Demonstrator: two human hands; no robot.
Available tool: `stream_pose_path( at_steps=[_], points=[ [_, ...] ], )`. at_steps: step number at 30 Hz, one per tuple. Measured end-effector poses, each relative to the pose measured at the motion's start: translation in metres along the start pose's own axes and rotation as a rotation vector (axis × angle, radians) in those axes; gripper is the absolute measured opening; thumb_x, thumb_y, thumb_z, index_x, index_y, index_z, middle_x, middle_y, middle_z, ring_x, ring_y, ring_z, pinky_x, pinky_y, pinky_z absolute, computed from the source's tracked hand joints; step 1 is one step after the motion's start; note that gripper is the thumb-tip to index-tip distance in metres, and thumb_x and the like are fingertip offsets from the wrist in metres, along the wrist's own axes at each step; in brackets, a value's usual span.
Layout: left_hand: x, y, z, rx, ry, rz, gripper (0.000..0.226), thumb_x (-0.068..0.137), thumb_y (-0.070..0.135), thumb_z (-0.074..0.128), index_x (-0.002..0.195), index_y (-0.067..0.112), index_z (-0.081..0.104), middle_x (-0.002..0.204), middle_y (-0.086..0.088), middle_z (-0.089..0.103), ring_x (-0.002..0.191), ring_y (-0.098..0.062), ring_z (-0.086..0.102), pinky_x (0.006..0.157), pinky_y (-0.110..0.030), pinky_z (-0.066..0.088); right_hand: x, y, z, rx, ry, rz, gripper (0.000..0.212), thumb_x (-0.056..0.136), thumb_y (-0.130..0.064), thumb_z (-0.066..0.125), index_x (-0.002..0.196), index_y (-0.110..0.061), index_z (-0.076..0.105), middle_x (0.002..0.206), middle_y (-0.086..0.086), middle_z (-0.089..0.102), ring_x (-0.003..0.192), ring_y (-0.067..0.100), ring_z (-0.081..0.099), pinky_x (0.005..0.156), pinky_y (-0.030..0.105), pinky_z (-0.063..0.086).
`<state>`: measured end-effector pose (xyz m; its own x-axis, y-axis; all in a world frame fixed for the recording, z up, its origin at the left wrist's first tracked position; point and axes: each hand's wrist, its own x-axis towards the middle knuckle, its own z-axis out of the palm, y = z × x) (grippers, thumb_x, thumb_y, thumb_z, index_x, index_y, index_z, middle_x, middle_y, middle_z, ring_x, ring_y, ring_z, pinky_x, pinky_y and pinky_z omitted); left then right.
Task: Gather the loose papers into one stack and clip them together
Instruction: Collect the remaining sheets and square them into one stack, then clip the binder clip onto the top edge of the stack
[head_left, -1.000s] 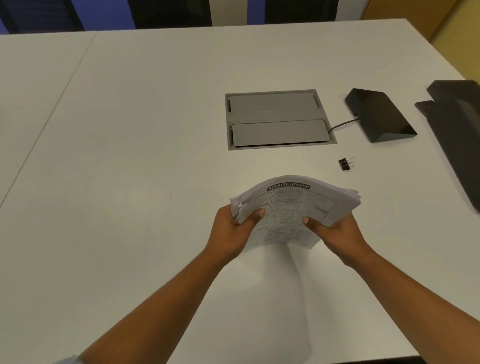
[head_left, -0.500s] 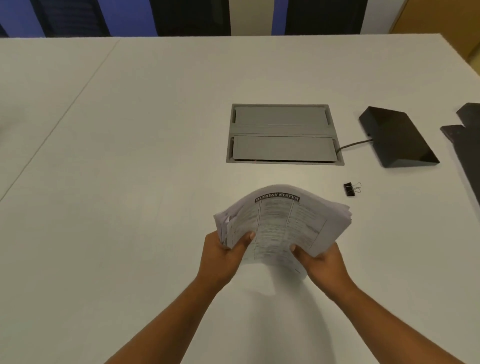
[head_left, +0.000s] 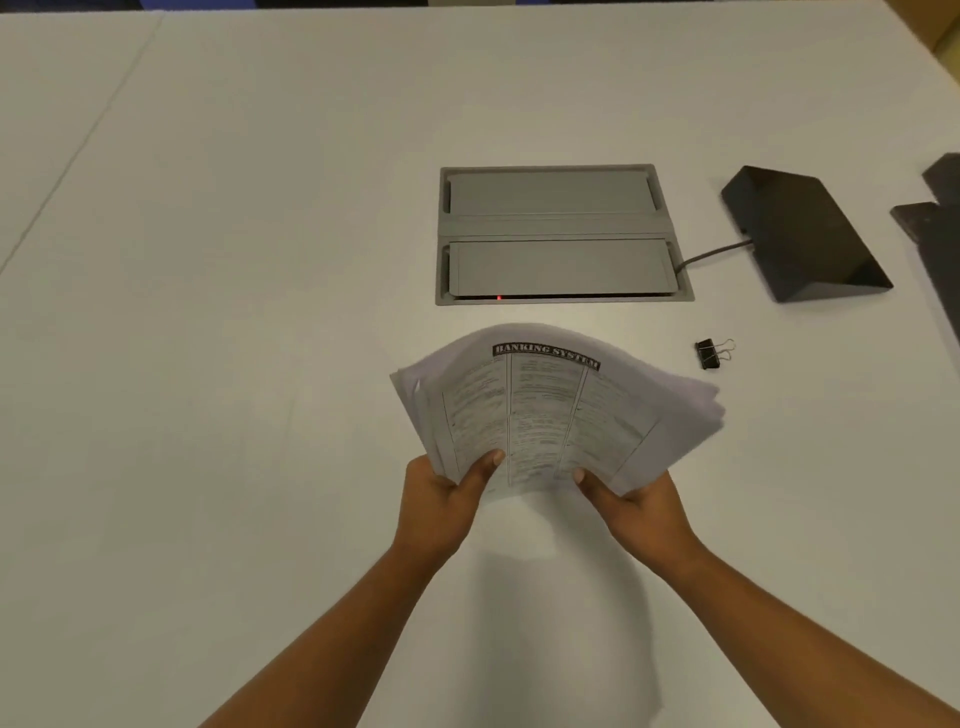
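1. My left hand (head_left: 441, 499) is clamped on the near left corner of the papers (head_left: 550, 410), thumb on the printed top sheet, fingers hidden beneath.
2. My right hand (head_left: 636, 501) is clamped likewise on the near right corner, thumb on top.
3. The papers are held above the table (head_left: 234, 338), fanned and bowed; the edges are not flush. I judge the two-corner hold serves to square them before clipping.
4. The top sheet is headed "BANKING SYSTEM".
5. The binder clip (head_left: 709, 354) lies on the table just beyond the stack's far right, untouched, within easy reach of my right hand.
6. A grey hatch (head_left: 561, 228) sits beyond the papers; a black wedge-shaped device (head_left: 802, 234) lies to its right.
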<state>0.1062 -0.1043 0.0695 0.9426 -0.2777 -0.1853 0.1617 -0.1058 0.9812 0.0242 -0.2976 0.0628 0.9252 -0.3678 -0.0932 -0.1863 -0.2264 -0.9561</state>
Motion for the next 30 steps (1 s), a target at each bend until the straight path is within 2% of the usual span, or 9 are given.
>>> stream_pose_path(
  at_steps=[2,5,7,11,15,18,21,27,30],
  points=[
    [0.007,-0.002,-0.005,0.006,-0.034,-0.023,0.032,0.086,0.018,0.075,0.105,0.042,0.067,0.098,0.02,0.077,0.1,-0.004,0.072,0.077,-0.022,0.06,0.004,0.001,0.0,0.036,0.0,0.051,0.04,0.088,-0.011,0.068,0.097,-0.05,0.066,0.097,-0.018,0.071,0.093,-0.006,0.068,0.074,0.013,0.055],
    [0.016,0.0,-0.016,0.05,-0.118,-0.068,0.031,0.084,0.022,0.077,0.108,0.04,0.07,0.105,0.017,0.077,0.103,-0.007,0.072,0.083,-0.027,0.061,0.011,0.002,-0.007,0.044,-0.051,0.155,0.03,0.089,-0.014,0.066,0.114,-0.029,0.065,0.107,-0.019,0.067,0.093,-0.017,0.064,0.077,0.006,0.05],
    [0.021,0.007,-0.022,0.029,-0.149,-0.089,0.028,0.083,0.021,0.078,0.106,0.037,0.072,0.104,0.017,0.078,0.101,-0.009,0.074,0.081,-0.028,0.061,0.012,0.006,-0.014,0.05,-0.131,0.231,0.033,0.088,-0.014,0.067,0.118,-0.025,0.064,0.11,-0.015,0.07,0.098,-0.01,0.066,0.083,0.013,0.053],
    [0.039,0.016,-0.027,-0.175,-0.065,-0.107,0.024,0.092,0.013,0.066,0.115,0.012,0.071,0.107,-0.004,0.079,0.098,-0.023,0.076,0.079,-0.037,0.063,0.006,0.019,-0.024,0.246,-0.321,0.455,0.037,0.087,-0.008,0.067,0.122,-0.017,0.064,0.119,0.004,0.072,0.11,0.02,0.068,0.093,0.041,0.055],
    [0.061,0.012,-0.02,-0.236,0.007,-0.147,0.024,0.096,0.009,0.06,0.118,0.011,0.069,0.106,-0.01,0.078,0.099,-0.027,0.075,0.084,-0.04,0.062,0.003,0.032,-0.021,0.351,-0.39,0.606,0.042,0.086,-0.001,0.066,0.127,-0.008,0.06,0.122,0.013,0.07,0.112,0.029,0.067,0.095,0.051,0.052],
    [0.071,0.005,-0.012,-0.251,0.037,-0.19,0.028,0.096,0.011,0.06,0.124,0.01,0.066,0.107,-0.012,0.078,0.101,-0.03,0.074,0.086,-0.044,0.061,0.006,0.039,-0.02,0.354,-0.419,0.656,0.042,0.087,-0.001,0.066,0.128,-0.007,0.059,0.123,0.015,0.069,0.113,0.031,0.066,0.095,0.052,0.051],
    [0.082,0.001,-0.004,-0.246,0.048,-0.207,0.025,0.095,0.012,0.062,0.12,0.013,0.069,0.103,-0.009,0.079,0.096,-0.027,0.076,0.084,-0.044,0.062,0.013,0.04,-0.021,0.378,-0.474,0.697,0.043,0.088,-0.002,0.065,0.13,-0.008,0.059,0.125,0.014,0.068,0.115,0.031,0.065,0.095,0.048,0.052],
    [0.103,-0.009,0.008,-0.2,0.061,-0.204,0.028,0.09,0.008,0.07,0.116,0.016,0.068,0.092,0.002,0.081,0.085,-0.02,0.078,0.069,-0.032,0.064,0.028,0.044,-0.026,0.382,-0.507,0.723,0.044,0.088,-0.002,0.066,0.131,-0.009,0.058,0.127,0.014,0.067,0.116,0.03,0.064,0.098,0.049,0.05],
    [0.111,-0.017,0.011,-0.18,0.109,-0.22,0.017,0.092,0.009,0.067,0.106,0.016,0.073,0.087,0.005,0.081,0.083,-0.016,0.078,0.074,-0.032,0.064,0.035,0.043,-0.029,0.264,-0.561,0.748,0.044,0.086,-0.017,0.072,0.129,-0.018,0.062,0.123,0.006,0.07,0.113,0.024,0.067,0.097,0.047,0.052]
  ],
)
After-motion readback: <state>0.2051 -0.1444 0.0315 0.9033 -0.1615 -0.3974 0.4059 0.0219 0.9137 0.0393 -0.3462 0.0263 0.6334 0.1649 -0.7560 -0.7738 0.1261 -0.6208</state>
